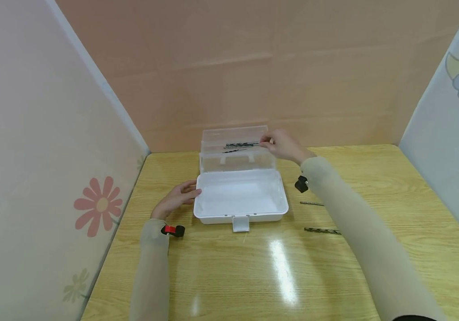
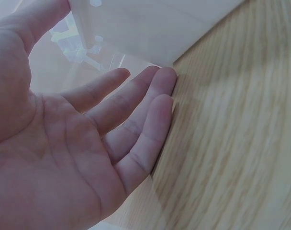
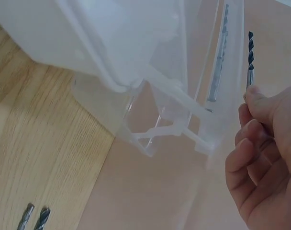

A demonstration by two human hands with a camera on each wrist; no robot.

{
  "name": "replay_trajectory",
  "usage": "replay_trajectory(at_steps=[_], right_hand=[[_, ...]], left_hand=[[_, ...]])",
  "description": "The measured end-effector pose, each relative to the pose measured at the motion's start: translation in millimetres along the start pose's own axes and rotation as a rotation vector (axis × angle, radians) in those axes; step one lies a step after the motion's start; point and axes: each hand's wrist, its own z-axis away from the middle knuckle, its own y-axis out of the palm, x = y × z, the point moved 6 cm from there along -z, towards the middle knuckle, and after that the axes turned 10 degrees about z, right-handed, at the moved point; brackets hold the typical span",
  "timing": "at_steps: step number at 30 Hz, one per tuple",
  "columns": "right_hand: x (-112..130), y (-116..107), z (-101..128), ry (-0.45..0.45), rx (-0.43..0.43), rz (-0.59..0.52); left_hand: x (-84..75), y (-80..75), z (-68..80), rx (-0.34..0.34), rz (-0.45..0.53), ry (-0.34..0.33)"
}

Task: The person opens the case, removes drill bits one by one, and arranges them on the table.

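Note:
A white plastic box (image 1: 239,194) stands unfolded on the table, with translucent tiered trays (image 1: 235,162) raised at its back. My left hand (image 1: 177,199) is at the box's left side, thumb touching the rim, the other fingers loosely bent by the outer wall. Between thumb and fingertips, my right hand (image 1: 283,145) pinches a dark-fluted drill bit (image 3: 251,52) by its shank, over the upper tray. Other drill bits (image 3: 219,57) lie in that tray, seen through its cloudy wall in the right wrist view.
Right of the box, a thin drill bit (image 1: 311,203) and a thicker drill bit (image 1: 321,230) lie on the wooden table (image 1: 229,276), the latter partly behind my right sleeve. A latch (image 1: 240,224) hangs from the box front. Cloth walls (image 1: 213,80) enclose the back and sides.

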Motion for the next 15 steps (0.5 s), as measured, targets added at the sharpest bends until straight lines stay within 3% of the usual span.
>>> replay_trajectory(at_steps=[15], right_hand=[[-6.3,-15.0,25.7,-0.003,-0.063,0.040]], left_hand=[[0.5,-0.1,0.0,0.002,0.002,-0.013]])
